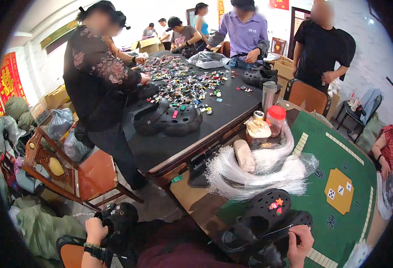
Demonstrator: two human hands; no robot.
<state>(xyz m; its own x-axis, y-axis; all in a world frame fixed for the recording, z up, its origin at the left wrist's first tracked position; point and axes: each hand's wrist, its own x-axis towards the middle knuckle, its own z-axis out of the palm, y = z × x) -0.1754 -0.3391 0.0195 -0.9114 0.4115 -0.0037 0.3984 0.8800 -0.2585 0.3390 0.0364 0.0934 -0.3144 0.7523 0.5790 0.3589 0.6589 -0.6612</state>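
My left hand (96, 230) is closed round the edge of a black clog (121, 219), low on the left beside my lap. Small charms show on that clog and its mate. My right hand (300, 244) pinches the end of a thin whitish plastic strip (280, 231). That strip lies across a pair of black clogs on the green table's near edge. The upper clog (273, 210) of this pair carries red and orange charms. Just beyond them lies a big bundle of clear plastic strips (241, 181), partly in a plastic bag.
A green mahjong-patterned table (290, 203) holds a red-lidded jar (276, 117) and a steel tumbler (269, 94). On the black table (154, 149) are heaped colourful charms (183, 80) and more clogs (169, 118). Wooden chairs (93, 174) and several people stand around.
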